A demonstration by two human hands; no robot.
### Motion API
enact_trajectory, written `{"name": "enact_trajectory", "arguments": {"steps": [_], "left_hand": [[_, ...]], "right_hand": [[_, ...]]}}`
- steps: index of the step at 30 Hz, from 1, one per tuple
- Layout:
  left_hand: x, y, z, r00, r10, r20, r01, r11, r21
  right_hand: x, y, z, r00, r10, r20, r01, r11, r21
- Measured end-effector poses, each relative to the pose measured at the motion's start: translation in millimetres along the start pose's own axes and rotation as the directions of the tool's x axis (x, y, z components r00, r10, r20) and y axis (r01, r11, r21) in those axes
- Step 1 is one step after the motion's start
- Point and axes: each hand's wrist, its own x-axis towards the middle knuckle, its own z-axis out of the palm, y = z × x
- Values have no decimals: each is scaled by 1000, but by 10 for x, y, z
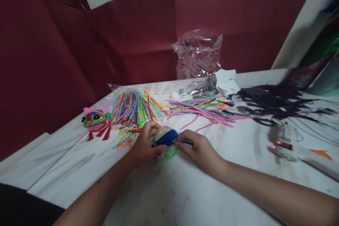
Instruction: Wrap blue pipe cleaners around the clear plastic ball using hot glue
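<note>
While your left hand point(145, 144) gripped the rounded blue-and-green fuzzy craft piece point(168, 137), apparently to steady it, your right hand point(199, 148) pinched a slim blue strand point(188, 143) at its edge, perhaps for finer control, nearer you than the bundle of multicoloured fuzzy stems point(132, 109).

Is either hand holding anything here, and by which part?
The left hand holds a blue-and-green piece by its left side. The right hand pinches a thin blue strand at the piece's right edge; the exact pinch point is hidden.
</note>
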Motion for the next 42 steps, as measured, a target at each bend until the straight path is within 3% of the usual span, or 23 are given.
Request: {"name": "enact_trajectory", "arguments": {"steps": [7, 15, 20, 26, 32, 42], "left_hand": [[-6, -17, 2, 999, 37, 6, -37, 999, 29], [-4, 181, -39, 994, -57, 98, 46, 992, 118], [-10, 196, -23, 997, -70, 43, 62, 983, 174], [1, 90, -79, 996, -70, 55, 66, 996, 62], [9, 84, -77, 996, -58, 60, 55, 997, 49], [-2, 24, -20, 999, -7, 35, 6, 1000, 14]], "right_hand": [[-1, -14, 9, 999, 53, -2, -53, 998, 14], [-8, -17, 45, 998, 61, 3, -62, 998, 23], [-35, -36, 89, 1000, 21, -18, -21, 1000, -19], [-50, -19, 70, 1000, 30, 6, -31, 998, 47], [-40, -2, 50, 999, 50, 12, -51, 995, 90], [-31, -20, 42, 999, 6, -46, -6, 1000, -2]]}}
